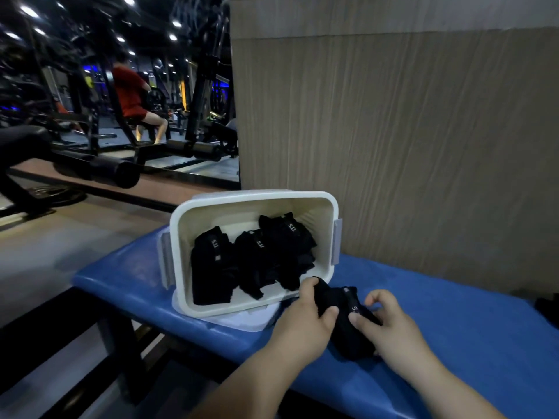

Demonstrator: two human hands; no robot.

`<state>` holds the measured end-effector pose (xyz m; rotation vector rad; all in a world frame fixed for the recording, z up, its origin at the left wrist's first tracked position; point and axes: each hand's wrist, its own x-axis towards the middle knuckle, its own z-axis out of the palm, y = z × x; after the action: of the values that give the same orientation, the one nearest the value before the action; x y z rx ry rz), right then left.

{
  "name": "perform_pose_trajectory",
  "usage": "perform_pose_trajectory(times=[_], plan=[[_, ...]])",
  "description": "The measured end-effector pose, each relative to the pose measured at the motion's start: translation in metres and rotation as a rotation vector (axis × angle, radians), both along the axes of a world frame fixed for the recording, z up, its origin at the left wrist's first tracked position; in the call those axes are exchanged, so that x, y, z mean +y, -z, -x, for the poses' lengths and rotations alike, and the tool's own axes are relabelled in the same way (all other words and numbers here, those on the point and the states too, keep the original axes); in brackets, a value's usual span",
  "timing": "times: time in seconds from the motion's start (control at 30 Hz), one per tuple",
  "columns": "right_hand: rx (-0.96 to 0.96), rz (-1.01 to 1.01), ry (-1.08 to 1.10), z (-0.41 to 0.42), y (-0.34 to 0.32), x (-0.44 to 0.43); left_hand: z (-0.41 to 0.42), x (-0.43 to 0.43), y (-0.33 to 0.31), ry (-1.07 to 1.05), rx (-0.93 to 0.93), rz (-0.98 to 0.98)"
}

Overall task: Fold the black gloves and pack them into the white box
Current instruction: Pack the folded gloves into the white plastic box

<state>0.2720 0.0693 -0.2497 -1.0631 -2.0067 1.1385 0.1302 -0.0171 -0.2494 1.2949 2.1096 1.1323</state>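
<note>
A white box [181, 225] stands on a blue padded bench [453, 328], with three folded black gloves [257, 255] lying side by side inside it. Just in front of the box's near right corner lies another black glove [344, 325] on the bench. My left hand [305, 322] grips its left end, thumb on top and fingers curled over the far edge. My right hand [390, 325] pinches the glove's right side, thumb pressed near the white lettering and fingers curled.
A white lid or sheet [242, 320] lies under the box. A wood-grain wall [423, 131] rises right behind the bench. To the left are the floor, black gym machines [115, 167] and a mirror showing a person in red. A dark object [547, 306] sits at the bench's right edge.
</note>
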Motion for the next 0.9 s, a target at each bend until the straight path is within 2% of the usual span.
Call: perform_pose_trajectory(times=[0.2,0.4,0.5,0.73,0.9], plan=[[0.15,-0.217,-0.033,0.034,-0.015,-0.026,0.023,-0.015,-0.012,-0.067,-0.145,-0.225],[0.228,-0.286,-0.074,0.067,-0.037,-0.04,0.041,-0.028,-0.024,-0.146,-0.186,-0.345],[0.286,-0.312,-0.06,0.074,-0.044,-0.046,0.05,-0.031,-0.03,-0.136,-0.194,-0.348],[0.273,-0.344,-0.017,0.073,-0.049,-0.049,0.051,-0.032,-0.031,-0.034,-0.257,-0.238],[0.299,-0.397,-0.049,0.075,-0.06,-0.047,0.054,-0.028,-0.039,-0.038,-0.286,-0.331]])
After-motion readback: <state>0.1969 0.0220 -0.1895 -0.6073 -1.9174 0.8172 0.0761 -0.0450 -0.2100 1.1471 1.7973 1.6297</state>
